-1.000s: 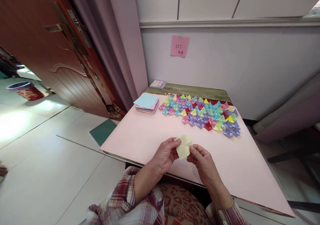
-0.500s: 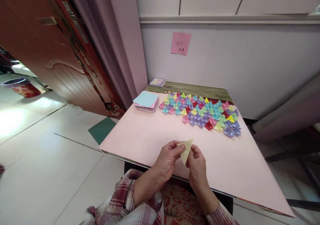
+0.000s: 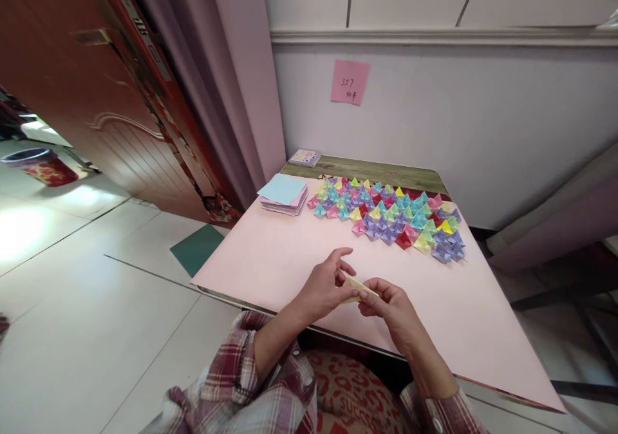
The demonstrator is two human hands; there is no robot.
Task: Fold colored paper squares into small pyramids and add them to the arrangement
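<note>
A pale yellow piece of folded paper [image 3: 357, 284] is held over the near part of the table, between both hands. My right hand [image 3: 389, 306] pinches its right end with thumb and fingers. On the other side, my left hand [image 3: 327, 284] has its thumb along the paper's lower edge, index finger raised away from it; its lower fingers are partly hidden behind the paper. Beyond the hands lie rows of small folded paper pieces [image 3: 386, 212] in purple, blue, green, pink, red and yellow.
A stack of square paper sheets [image 3: 284, 190], light blue on top, sits at the table's left edge. Behind it is a small packet [image 3: 305, 157]. The table [image 3: 270, 257] has a pink cover. A green sheet [image 3: 197, 250] lies on the floor, and a pink note [image 3: 350, 82] hangs on the wall.
The yellow paper has turned from an upright triangle to a narrow, flatter shape. My left index finger has lifted off it, and my right thumb now presses its near side.
</note>
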